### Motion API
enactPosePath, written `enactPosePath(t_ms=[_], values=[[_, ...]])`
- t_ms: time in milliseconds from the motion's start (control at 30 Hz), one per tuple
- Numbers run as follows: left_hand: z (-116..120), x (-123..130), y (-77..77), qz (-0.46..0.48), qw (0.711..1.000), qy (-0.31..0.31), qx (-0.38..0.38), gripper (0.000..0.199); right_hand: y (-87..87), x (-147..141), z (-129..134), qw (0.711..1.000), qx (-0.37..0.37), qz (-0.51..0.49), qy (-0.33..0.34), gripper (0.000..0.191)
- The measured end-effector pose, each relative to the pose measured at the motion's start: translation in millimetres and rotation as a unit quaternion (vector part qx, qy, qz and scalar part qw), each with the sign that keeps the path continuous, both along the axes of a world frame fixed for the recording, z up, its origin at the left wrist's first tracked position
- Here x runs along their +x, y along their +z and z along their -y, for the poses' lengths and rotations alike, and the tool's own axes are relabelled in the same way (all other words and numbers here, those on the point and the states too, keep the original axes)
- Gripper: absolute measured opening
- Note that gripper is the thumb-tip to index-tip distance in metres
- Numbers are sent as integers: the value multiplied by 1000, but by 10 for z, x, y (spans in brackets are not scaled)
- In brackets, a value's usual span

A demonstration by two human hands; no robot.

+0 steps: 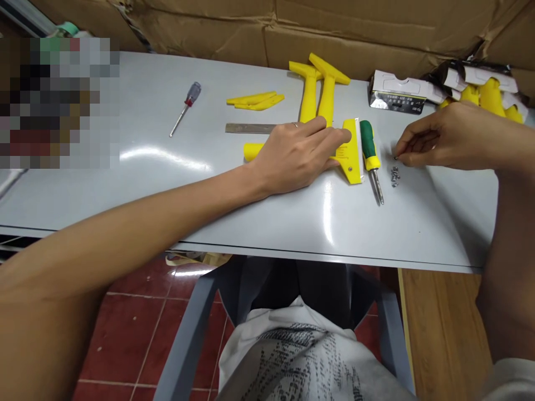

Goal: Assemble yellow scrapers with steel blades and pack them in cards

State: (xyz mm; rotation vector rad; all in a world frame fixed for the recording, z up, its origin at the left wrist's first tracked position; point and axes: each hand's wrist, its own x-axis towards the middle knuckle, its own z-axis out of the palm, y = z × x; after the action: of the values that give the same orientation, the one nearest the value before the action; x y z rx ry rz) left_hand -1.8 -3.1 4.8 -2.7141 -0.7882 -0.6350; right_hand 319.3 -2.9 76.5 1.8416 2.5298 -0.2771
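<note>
My left hand (290, 159) is closed over a yellow scraper (354, 153) lying on the table, with fingers and thumb at its head. A pale blade edge runs along the scraper's right side, and one screw shows low on its head; my hand covers the middle. My right hand (445, 136) pinches a small dark screw (395, 159) between thumb and fingertips. Just below that hand lies a little pile of screws (394, 177). Between the scraper and the pile rests a green and yellow screwdriver (369, 147), tip toward me.
Beyond my left hand lie two yellow T-shaped scraper bodies (326, 94), thin yellow pieces (256, 101) and a flat metal strip (248, 128). A grey-handled screwdriver (186, 107) lies further left. Boxes (397, 94) and yellow scrapers (493, 97) crowd the back right, before a cardboard wall (334, 39).
</note>
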Motion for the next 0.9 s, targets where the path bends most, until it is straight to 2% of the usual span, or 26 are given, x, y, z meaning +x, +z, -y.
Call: enactPosePath(t_ms=[67,167,300,467,600,700,833,900], values=[[-18,-3,-12,4,1000,-4,-5,51,20,-24,13,1000,26,-6,1,15],[-56,-12,-40,7,1000,-25,6,57,42,-92,56,996,68,-34,37,13],[-71,-20,-58,30,999,-27,-7,58,34,-221,108,993,66,-64,73,8],[-55,-24,-59,37,999,-29,-3,53,-11,-240,77,991,95,-56,82,15],[-56,-34,-72,45,999,-24,-16,51,-66,-213,22,991,63,-43,111,25],[-59,-36,-80,44,999,-23,-19,49,-106,-237,1,989,51,-53,125,21],[-63,-29,-80,31,999,-21,2,48,-137,-285,-2,993,27,-62,100,10],[-68,-26,-80,22,999,-24,15,49,-144,-306,4,994,17,-60,85,13]])
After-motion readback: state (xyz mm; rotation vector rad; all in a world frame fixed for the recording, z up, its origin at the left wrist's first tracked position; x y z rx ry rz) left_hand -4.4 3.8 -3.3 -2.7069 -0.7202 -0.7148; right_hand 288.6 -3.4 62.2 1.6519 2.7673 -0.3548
